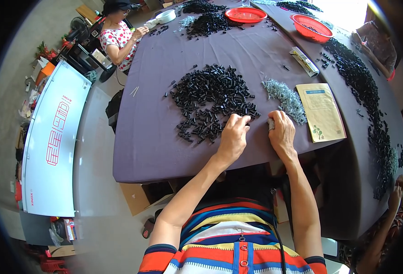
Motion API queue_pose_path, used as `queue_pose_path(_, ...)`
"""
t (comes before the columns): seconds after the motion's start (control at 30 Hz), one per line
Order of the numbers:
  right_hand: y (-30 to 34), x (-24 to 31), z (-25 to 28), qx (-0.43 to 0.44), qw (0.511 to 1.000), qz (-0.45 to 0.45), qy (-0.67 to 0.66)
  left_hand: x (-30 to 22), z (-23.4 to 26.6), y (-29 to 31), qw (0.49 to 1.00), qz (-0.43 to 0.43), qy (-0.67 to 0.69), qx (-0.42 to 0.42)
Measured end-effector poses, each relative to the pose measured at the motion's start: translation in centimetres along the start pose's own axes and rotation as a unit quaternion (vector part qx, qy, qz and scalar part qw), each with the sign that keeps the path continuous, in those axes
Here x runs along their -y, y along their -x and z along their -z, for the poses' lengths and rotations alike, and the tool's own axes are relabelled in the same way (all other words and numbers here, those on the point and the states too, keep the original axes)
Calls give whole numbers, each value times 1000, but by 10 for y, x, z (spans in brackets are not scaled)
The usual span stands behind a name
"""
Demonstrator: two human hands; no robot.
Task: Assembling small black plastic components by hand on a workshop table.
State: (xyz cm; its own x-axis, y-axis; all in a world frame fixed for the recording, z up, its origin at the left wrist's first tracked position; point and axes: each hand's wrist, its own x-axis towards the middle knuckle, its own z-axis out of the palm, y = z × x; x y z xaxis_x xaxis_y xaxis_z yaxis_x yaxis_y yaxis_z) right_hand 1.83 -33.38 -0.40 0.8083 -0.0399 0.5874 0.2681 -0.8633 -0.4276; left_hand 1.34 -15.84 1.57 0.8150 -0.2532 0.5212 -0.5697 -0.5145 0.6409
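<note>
Left hand (pixel 232 139) is pinching a piece off the black parts pile (pixel 213 98), right hand (pixel 281 132) curled on small silvery bits, tons still left.

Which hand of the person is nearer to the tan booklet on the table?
Right. The right hand rests just left of the booklet, beside the silvery heap. The left hand is farther left, at the near edge of the black pile.
</note>
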Motion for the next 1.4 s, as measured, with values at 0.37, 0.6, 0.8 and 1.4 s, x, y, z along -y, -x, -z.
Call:
queue_pose_path(0.37, -1, 11, 9, -8, 995, -13, -96, 5, 53, 46, 923, 200, 322, -61)
queue_pose_path(0.6, 7, 69, 1, 72, 963, -12, -259, 24, 75, 83, 911, 246, 297, -144)
queue_pose_path(0.8, 16, 68, -11, 109, 962, -17, -251, 26, 72, 91, 916, 250, 279, -141)
queue_pose_path(1.4, 20, 119, -11, 224, 848, -130, -462, 22, 78, 92, 929, 240, 235, -153)
